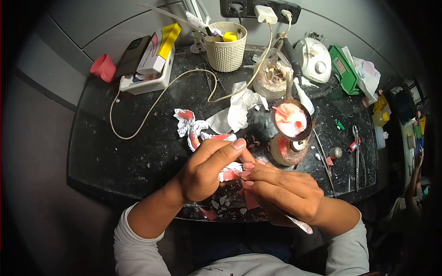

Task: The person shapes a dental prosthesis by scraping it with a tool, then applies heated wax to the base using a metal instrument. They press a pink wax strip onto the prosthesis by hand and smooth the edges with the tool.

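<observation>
Both hands work at the near edge of the worktop (138, 156): left hand (202, 172) grips a pink-waxed cast (229, 174), right hand (285, 191) clasps a metal tool (301, 225). Shaping seems midway; trimmed scraps (209, 214) lie below.

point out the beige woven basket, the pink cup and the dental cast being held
beige woven basket (225, 54): head view, middle of its front wall
pink cup (103, 68): head view, its side wall
dental cast (229, 175): head view, part showing between the fingers

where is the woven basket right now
In the head view the woven basket stands at the far middle of the dark table, under the wall sockets, between the white box and the glass jar.
</observation>
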`<state>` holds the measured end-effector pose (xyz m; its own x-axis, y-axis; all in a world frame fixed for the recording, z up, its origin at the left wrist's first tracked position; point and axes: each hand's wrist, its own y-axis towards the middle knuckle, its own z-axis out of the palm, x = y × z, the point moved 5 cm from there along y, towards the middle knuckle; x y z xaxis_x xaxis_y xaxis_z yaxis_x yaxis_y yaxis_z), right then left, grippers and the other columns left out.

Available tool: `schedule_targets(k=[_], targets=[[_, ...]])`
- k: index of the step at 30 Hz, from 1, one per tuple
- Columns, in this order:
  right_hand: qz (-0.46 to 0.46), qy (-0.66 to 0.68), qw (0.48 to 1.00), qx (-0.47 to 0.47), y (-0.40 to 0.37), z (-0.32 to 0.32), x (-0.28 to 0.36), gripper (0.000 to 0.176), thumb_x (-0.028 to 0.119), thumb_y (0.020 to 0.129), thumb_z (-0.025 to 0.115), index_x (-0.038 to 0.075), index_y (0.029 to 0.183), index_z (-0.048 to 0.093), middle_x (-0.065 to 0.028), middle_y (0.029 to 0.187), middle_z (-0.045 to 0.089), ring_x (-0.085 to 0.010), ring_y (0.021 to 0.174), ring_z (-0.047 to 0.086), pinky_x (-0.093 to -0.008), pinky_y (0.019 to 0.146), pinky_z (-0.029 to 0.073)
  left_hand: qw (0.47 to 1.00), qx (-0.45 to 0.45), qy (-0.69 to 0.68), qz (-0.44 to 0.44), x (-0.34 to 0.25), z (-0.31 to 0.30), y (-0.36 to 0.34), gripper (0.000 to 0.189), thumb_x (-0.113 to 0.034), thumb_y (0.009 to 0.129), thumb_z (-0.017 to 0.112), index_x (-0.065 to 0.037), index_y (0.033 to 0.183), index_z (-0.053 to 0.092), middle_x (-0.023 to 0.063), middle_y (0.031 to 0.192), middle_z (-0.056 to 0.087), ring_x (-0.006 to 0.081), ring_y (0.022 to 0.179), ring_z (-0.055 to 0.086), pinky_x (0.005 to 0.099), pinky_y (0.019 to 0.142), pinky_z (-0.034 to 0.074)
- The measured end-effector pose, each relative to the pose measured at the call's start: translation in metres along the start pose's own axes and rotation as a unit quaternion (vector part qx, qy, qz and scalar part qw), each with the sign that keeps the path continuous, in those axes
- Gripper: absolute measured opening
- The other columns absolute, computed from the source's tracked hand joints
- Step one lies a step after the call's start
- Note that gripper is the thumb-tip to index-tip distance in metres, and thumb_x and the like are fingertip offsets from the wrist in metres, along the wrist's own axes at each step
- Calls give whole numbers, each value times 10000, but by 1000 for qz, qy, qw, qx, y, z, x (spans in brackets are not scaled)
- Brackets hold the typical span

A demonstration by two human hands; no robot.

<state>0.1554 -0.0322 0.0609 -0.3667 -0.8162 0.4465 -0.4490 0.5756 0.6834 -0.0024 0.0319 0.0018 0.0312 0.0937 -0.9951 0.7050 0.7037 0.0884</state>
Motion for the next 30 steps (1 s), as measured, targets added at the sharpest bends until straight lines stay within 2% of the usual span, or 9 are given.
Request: schedule_targets(k=[1, 8, 10, 11, 13, 14, 16, 23, 30], targets=[[-1, 0, 1000, -1, 0, 0, 0, 192, -17, 774, 744, -78, 949, 694, -206, 941, 703, -311, 905, 732, -339, 746, 611, 998, -7, -27, -53, 4, -1, -1, 490, 45, 899, 607, 90, 1366, 467, 190, 905, 670, 266, 772, 675, 380, 703, 567], [5, 16, 1000, -5, -1, 0, 0, 217, -69, 748, 710, -96, 961, 685, -221, 936, 695, -323, 910, 730, -338, 734, 610, 996, -23, -28, -81, 1, -2, 0, 421, 29, 921, 590, 101, 1325, 491, 189, 896, 672, 254, 743, 675, 358, 667, 566], [5, 10, 1000, -8, -2, 0, 0, 218, -75, 743, 706, -98, 959, 682, -218, 942, 693, -320, 892, 731, -336, 721, 608, 998, -25, -30, -48, 1, -2, 1, 258, -50, 1009, 489, 105, 1198, 570, 170, 885, 675, 181, 673, 643, 294, 592, 537], [6, 10, 1000, -7, -2, 0, 1, 218, -75, 743, 706, -98, 959, 682, -218, 942, 693, -320, 892, 731, -336, 721, 608, 998, -25, -31, -48, -1, -2, 2, 258, -50, 1009, 489, 105, 1198, 570, 170, 885, 675, 181, 673, 643, 294, 592, 537], [5, -4, 1000, 2, -2, 0, 1, 214, -69, 740, 711, -103, 948, 675, -216, 942, 689, -315, 853, 728, -335, 718, 608, 989, -14, -129, -68, -7, 0, 7, 381, -187, 1073, 370, 74, 1026, 642, 132, 831, 670, 103, 595, 580, 227, 501, 461], [4, -5, 1000, 2, -3, 2, 0, 214, -69, 740, 711, -103, 948, 675, -216, 942, 689, -315, 853, 728, -335, 718, 608, 989, -15, -129, -66, -10, 2, 8, 381, -187, 1073, 370, 74, 1026, 642, 132, 831, 670, 103, 595, 580, 227, 501, 461], [-7, -5, 1000, -20, -5, 5, -2, 210, -73, 735, 713, -106, 937, 669, -218, 932, 685, -311, 815, 723, -338, 704, 607, 974, -50, -173, -137, -5, 3, 8, 499, -292, 1077, 323, 34, 921, 668, 98, 774, 658, 63, 547, 530, 196, 461, 398], [-13, -1, 999, -30, -6, 6, -3, 185, -93, 739, 707, -115, 917, 662, -229, 920, 678, -315, 810, 722, -343, 665, 598, 957, -55, -227, -169, 0, 4, 7, 500, -336, 1063, 356, 27, 926, 672, 90, 755, 652, 69, 546, 532, 194, 452, 382], [-27, -26, 998, -43, -7, 5, -1, 178, -93, 734, 712, -127, 896, 648, -236, 898, 668, -304, 776, 717, -335, 636, 591, 926, -115, -303, -195, 3, 13, 8, 470, -335, 1060, 383, 30, 927, 648, 106, 772, 645, 85, 514, 521, 189, 423, 360]])
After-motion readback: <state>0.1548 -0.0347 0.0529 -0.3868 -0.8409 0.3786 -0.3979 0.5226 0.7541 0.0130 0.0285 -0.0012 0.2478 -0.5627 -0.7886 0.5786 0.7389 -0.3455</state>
